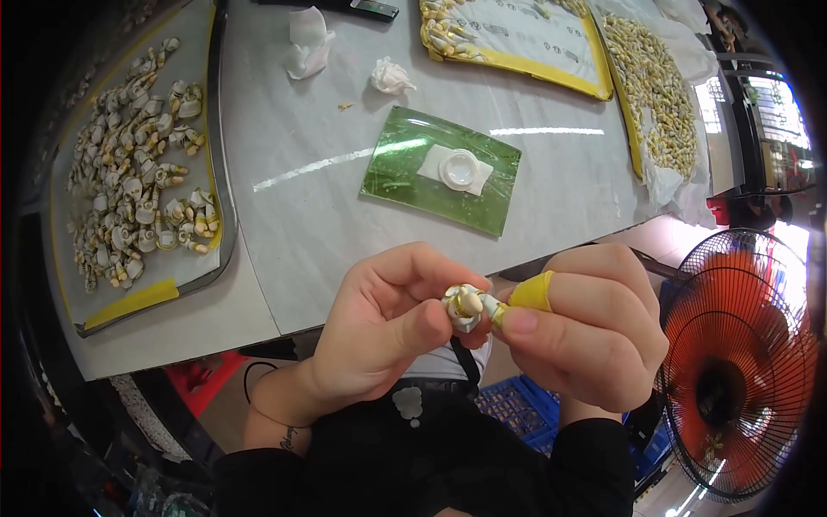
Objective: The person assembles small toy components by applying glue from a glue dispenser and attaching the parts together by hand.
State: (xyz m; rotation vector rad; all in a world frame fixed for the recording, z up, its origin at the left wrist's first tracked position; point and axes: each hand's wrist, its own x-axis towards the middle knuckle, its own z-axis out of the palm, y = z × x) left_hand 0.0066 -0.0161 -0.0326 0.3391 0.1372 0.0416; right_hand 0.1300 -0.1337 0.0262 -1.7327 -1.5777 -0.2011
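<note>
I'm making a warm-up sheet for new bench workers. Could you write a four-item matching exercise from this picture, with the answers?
Column one
1. Fan
2. Small round dish
3. Finger cover
4. White-and-gold piece

Column two
A. yellow, worn on a finger of the right hand
B. on a white pad over the green sheet
C. at the fingertips of the left hand
D. orange-red, at the picture's right side

Right pairs: 1-D, 2-B, 3-A, 4-C

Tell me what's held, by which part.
Left hand: rounded white and gold piece, by its sides. Right hand: slender matching one, by its end. Joining unclear.
</note>
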